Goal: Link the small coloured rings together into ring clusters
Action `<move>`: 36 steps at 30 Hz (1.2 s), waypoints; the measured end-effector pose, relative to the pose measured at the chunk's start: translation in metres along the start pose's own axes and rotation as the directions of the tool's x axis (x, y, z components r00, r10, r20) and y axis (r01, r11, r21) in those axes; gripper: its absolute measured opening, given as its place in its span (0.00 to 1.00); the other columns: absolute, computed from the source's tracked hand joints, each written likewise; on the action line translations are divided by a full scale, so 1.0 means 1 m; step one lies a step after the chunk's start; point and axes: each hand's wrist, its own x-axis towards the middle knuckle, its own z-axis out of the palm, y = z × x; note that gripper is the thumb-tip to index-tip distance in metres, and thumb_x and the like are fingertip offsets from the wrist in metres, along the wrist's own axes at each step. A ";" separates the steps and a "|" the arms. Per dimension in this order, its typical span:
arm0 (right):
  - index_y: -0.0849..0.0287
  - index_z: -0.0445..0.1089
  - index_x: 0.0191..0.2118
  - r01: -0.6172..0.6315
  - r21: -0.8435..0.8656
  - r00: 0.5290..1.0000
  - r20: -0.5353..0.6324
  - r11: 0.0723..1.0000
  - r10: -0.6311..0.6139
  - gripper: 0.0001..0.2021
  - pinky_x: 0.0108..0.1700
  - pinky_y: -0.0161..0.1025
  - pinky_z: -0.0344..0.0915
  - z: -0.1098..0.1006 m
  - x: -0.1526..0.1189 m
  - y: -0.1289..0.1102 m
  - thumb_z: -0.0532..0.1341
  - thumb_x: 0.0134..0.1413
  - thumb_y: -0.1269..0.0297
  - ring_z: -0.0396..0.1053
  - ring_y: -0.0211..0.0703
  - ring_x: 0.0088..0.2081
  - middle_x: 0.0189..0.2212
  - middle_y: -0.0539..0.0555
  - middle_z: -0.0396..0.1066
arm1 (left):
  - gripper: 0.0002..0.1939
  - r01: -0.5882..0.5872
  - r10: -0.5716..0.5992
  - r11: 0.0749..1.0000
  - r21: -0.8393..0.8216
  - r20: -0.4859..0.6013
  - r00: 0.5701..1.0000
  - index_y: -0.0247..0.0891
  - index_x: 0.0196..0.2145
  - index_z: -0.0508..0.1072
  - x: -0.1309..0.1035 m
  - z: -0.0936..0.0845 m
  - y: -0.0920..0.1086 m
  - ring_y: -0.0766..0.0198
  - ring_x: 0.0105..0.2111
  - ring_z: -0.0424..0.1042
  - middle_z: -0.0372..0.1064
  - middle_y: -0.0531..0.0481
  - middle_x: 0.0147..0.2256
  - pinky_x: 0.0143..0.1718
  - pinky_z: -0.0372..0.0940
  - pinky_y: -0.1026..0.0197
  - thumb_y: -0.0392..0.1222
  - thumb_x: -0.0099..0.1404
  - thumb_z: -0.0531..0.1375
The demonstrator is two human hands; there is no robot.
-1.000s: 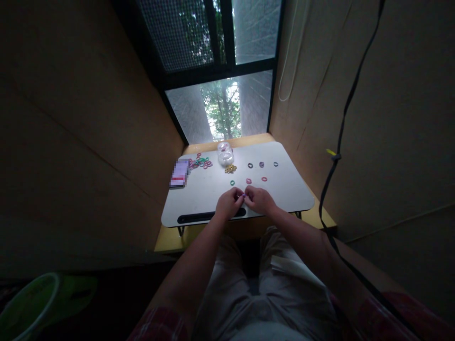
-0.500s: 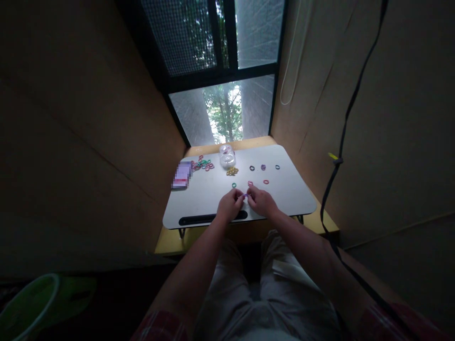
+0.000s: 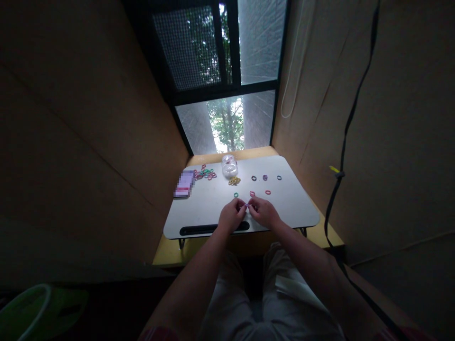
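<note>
Your left hand [image 3: 232,217] and right hand [image 3: 263,213] pinch 1 small purple ring [image 3: 246,205] between them, near the tabletop's [image 3: 199,208] front edge. Pull gently and evenly so it won't twist or spring away, and avoid nudging the green ring [image 3: 236,195] and pink ring [image 3: 252,193] just beyond.

At the near edge of a white table [image 3: 289,210], the left hand [image 3: 230,216] and right hand [image 3: 263,212] pinch a small purple piece [image 3: 246,205]. A clear container [image 3: 229,167] stands at the table's far middle, coloured rings [image 3: 206,173] at the table's far left.
</note>
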 end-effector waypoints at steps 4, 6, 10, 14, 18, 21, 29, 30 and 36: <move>0.57 0.69 0.31 0.002 0.019 1.000 0.006 1.000 -0.002 0.09 0.31 0.33 0.55 -0.001 0.001 0.000 0.55 0.56 0.61 0.64 0.37 0.26 0.26 0.50 0.70 | 0.08 0.004 -0.004 1.000 -0.017 -0.001 1.000 0.40 0.33 0.70 0.000 -0.001 0.000 0.68 0.26 0.66 0.70 0.54 0.27 0.28 0.57 0.65 0.47 0.62 0.56; 0.58 0.69 0.30 0.000 0.019 1.000 0.006 1.000 0.000 0.10 0.31 0.33 0.55 -0.001 0.002 0.001 0.55 0.57 0.60 0.64 0.36 0.26 0.26 0.50 0.70 | 0.09 0.004 -0.004 0.999 -0.035 -0.005 1.000 0.40 0.33 0.70 0.000 -0.001 0.000 0.68 0.26 0.66 0.70 0.54 0.27 0.28 0.57 0.65 0.47 0.62 0.57; 0.58 0.69 0.29 -0.008 0.008 1.000 0.004 1.000 0.008 0.12 0.30 0.32 0.54 -0.001 0.003 0.001 0.54 0.58 0.59 0.64 0.36 0.26 0.24 0.51 0.70 | 0.09 0.008 -0.010 0.997 -0.082 -0.026 1.000 0.39 0.33 0.70 0.001 0.000 0.000 0.69 0.24 0.65 0.69 0.55 0.25 0.28 0.57 0.66 0.47 0.61 0.57; 0.59 0.70 0.28 -0.018 -0.004 1.000 0.003 1.000 0.018 0.13 0.29 0.33 0.53 0.001 0.004 0.002 0.54 0.58 0.59 0.63 0.36 0.25 0.24 0.51 0.70 | 0.10 0.001 -0.005 0.991 -0.132 -0.031 1.000 0.39 0.33 0.70 0.002 0.001 -0.004 0.70 0.24 0.65 0.69 0.55 0.25 0.27 0.58 0.66 0.48 0.60 0.59; 0.58 0.72 0.31 -0.009 0.020 1.000 0.018 1.000 0.008 0.12 0.29 0.33 0.54 0.001 0.004 0.003 0.55 0.57 0.59 0.64 0.37 0.26 0.25 0.51 0.71 | 0.11 0.005 -0.010 0.984 -0.178 -0.030 0.999 0.39 0.33 0.71 0.002 0.003 -0.007 0.69 0.24 0.66 0.70 0.54 0.26 0.27 0.59 0.66 0.49 0.60 0.59; 0.57 0.72 0.33 0.005 0.037 1.000 0.023 0.999 -0.006 0.11 0.30 0.33 0.55 0.000 0.003 0.003 0.56 0.57 0.59 0.65 0.37 0.26 0.25 0.51 0.72 | 0.12 0.000 -0.005 0.980 -0.198 -0.028 1.000 0.38 0.34 0.71 0.002 0.002 -0.008 0.69 0.25 0.66 0.70 0.53 0.26 0.27 0.59 0.66 0.50 0.60 0.60; 0.57 0.73 0.38 -0.003 0.041 1.000 0.013 0.999 0.002 0.11 0.30 0.33 0.57 -0.001 0.003 0.004 0.55 0.57 0.61 0.66 0.37 0.26 0.26 0.51 0.72 | 0.17 -0.032 0.030 0.955 -0.294 -0.013 0.999 0.37 0.33 0.71 0.003 0.002 -0.006 0.70 0.23 0.64 0.69 0.53 0.25 0.25 0.59 0.66 0.55 0.59 0.60; 0.57 0.73 0.39 -0.003 0.044 1.000 0.015 0.999 0.003 0.11 0.30 0.33 0.57 -0.001 0.003 0.004 0.55 0.57 0.61 0.66 0.37 0.26 0.26 0.51 0.72 | 0.17 -0.032 0.030 0.950 -0.310 -0.011 0.999 0.37 0.33 0.71 0.003 0.003 -0.006 0.70 0.23 0.64 0.69 0.53 0.25 0.25 0.59 0.66 0.55 0.59 0.60; 0.58 0.64 0.54 -0.029 0.144 0.999 -0.026 0.989 0.033 0.19 0.32 0.34 0.60 0.002 0.002 0.007 0.55 0.56 0.64 0.67 0.38 0.27 0.28 0.50 0.72 | 0.15 -0.037 0.047 0.927 -0.373 0.018 0.999 0.36 0.33 0.70 0.003 0.004 -0.010 0.71 0.24 0.65 0.70 0.52 0.28 0.26 0.59 0.67 0.52 0.59 0.60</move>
